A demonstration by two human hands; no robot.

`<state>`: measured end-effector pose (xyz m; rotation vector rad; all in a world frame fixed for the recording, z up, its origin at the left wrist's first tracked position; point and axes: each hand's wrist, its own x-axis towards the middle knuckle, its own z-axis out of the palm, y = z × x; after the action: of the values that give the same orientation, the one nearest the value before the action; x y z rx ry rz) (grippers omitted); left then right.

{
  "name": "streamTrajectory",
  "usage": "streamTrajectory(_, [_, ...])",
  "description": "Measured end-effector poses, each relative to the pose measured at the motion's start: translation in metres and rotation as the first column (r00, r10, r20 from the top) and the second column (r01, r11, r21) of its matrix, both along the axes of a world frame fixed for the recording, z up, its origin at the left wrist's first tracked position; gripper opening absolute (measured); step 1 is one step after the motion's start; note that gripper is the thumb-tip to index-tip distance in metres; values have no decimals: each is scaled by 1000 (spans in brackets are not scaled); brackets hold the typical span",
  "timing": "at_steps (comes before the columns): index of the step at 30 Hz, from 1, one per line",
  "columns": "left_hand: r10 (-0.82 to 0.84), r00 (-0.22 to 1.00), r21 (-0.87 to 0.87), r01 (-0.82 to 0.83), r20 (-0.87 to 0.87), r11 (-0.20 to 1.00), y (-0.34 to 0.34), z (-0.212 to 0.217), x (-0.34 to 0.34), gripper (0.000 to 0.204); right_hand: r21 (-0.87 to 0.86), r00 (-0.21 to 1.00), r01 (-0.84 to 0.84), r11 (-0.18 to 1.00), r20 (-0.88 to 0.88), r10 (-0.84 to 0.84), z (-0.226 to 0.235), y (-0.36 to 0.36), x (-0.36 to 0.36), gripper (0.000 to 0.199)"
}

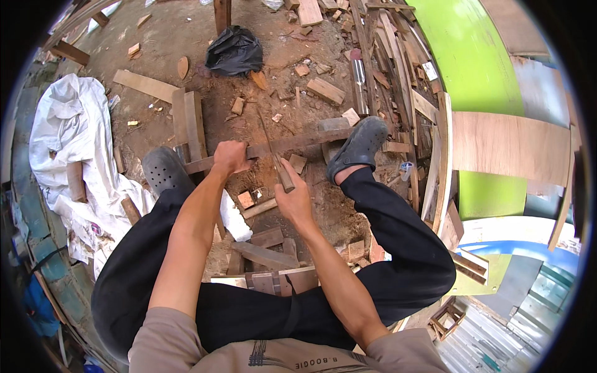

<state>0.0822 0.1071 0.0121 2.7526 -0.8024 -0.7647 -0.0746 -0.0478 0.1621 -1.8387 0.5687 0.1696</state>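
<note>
A narrow brown wooden plank [298, 140] lies crosswise between my feet, raised on wood blocks. My left hand [231, 156] is closed over it, left of its middle. In my right hand [295, 196] is the wooden handle of a long, thin-bladed tool [270, 140]. Its blade is seen almost edge-on and crosses the plank just right of my left hand; whether it is a saw or a knife I cannot tell. My right grey clog [362, 148] rests at the plank's right end, and my left grey clog [166, 173] is by its left end.
White sacking [68, 137] lies at the left. A black plastic bag [234, 52] sits on the dirt ahead. Long timber strips [398, 68] are piled at the right, beside green sheets [482, 74]. Several offcuts [267, 253] and a white foam piece [234, 219] lie close to me.
</note>
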Motion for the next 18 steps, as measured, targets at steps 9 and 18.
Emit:
streamTrajectory(9, [48,999,-1,-48,1,999,11,-2,2,45,-104,994,-83,991,65,90,34,-1,-63,59])
streamTrajectory(18, [37,999,-5,-37,5,999,20,-11,2,44,-15,998,-61,998,16,62,85,8,-87,59])
